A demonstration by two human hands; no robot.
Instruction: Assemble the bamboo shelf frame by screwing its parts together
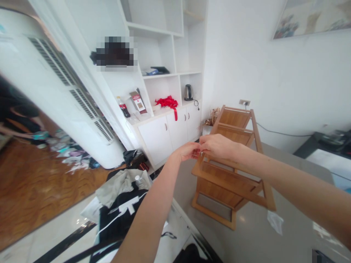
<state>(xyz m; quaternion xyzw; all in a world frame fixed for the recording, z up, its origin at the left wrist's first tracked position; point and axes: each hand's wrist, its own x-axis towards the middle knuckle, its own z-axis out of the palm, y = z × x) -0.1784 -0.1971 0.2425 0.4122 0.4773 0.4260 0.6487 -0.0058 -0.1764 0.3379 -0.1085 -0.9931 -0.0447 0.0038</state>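
Observation:
A light-brown wooden slatted rack (pixel 227 186) stands on a grey tabletop (pixel 189 193) in front of me. My left hand (pixel 189 151) and my right hand (pixel 218 145) meet at the near left corner of its frame. Fingers of both hands are bent and pinched together, almost touching each other. Whatever lies between the fingertips is too small and too covered to make out. The right forearm reaches across the rack and hides part of its middle bars.
White shelves (pixel 161 76) hold a kettle (pixel 188 92), red ribbon (pixel 168 102) and a cola bottle (pixel 123 107). At the left stands a tall white air conditioner (pixel 63 91). Clothes and a white power strip (pixel 128 205) lie beside the table. A plastic scrap (pixel 275 222) lies by the rack.

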